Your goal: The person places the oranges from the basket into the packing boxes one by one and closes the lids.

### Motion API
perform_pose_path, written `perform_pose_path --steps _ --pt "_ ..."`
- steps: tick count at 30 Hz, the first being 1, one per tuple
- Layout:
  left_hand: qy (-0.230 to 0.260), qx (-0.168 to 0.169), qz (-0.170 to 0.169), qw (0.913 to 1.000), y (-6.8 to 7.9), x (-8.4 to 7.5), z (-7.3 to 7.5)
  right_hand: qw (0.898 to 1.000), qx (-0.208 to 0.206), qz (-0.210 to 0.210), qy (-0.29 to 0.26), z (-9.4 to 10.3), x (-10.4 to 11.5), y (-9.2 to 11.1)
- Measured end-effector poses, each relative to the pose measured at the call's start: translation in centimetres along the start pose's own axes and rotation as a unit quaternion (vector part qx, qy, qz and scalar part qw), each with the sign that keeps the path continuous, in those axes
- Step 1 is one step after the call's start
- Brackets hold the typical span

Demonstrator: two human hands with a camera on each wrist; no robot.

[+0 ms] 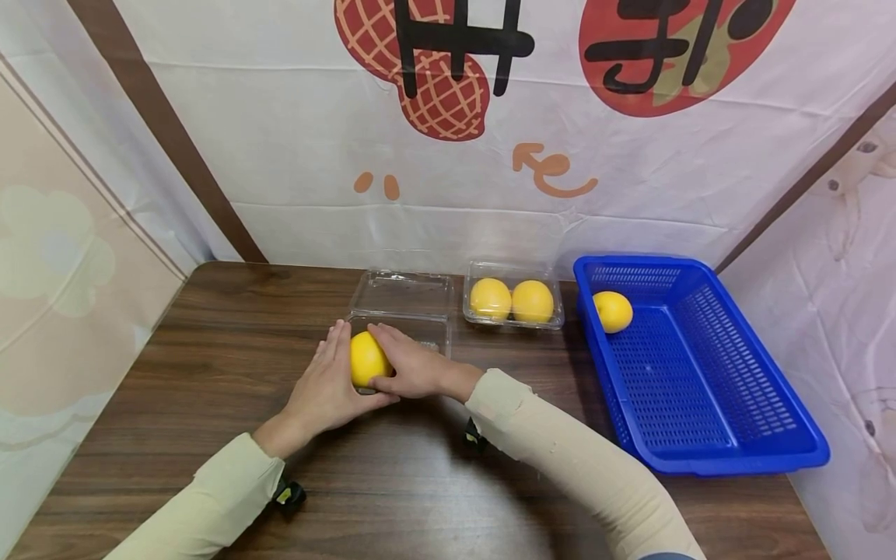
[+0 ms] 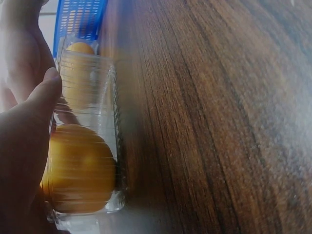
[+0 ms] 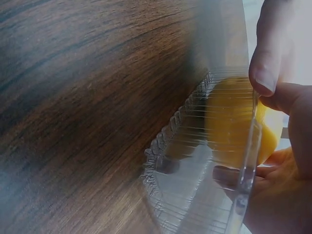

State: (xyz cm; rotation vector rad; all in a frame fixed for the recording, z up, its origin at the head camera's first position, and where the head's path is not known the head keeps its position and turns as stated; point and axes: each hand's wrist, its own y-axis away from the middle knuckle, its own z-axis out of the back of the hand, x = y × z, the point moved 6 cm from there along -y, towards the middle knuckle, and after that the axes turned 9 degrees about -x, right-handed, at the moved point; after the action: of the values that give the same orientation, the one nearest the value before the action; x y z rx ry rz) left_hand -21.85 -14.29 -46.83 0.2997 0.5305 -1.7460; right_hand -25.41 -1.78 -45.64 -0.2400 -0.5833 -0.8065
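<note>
Right hand [image 1: 414,367] curls round yellow citrus fruit [image 1: 369,359] in clear plastic clamshell [image 1: 400,315]; left hand [image 1: 323,386] flanks it, fingers straight.

A dark brown, wood-grained desk [image 1: 392,498] with a smooth surface carries everything; its streaks run roughly left to right, its far left corner is rounded, and a pale sheen shows on its near middle part. Towards its far side, left of centre, lies a clear, rectangular, hinged plastic box [image 1: 402,294], lid folded open to the far side, ribbed base to the near side. Just right of that, close to the far edge, stands a second clear rectangular plastic box [image 1: 513,271]. Along the right edge stands a deep blue, rectangular, perforated plastic basket [image 1: 707,464], slanting from far to near right.
</note>
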Motion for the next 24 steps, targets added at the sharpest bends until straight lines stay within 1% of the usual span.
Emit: perform_pose_path --steps 10,24 --pt "-0.003 0.005 0.005 1.0000 0.1 0.0 0.0 1.000 0.002 0.000 0.008 0.9 0.0 0.3" --pt "-0.006 0.007 0.011 0.9999 0.1 0.0 -0.1 0.999 0.000 0.004 0.035 2.3 -0.5 1.1"
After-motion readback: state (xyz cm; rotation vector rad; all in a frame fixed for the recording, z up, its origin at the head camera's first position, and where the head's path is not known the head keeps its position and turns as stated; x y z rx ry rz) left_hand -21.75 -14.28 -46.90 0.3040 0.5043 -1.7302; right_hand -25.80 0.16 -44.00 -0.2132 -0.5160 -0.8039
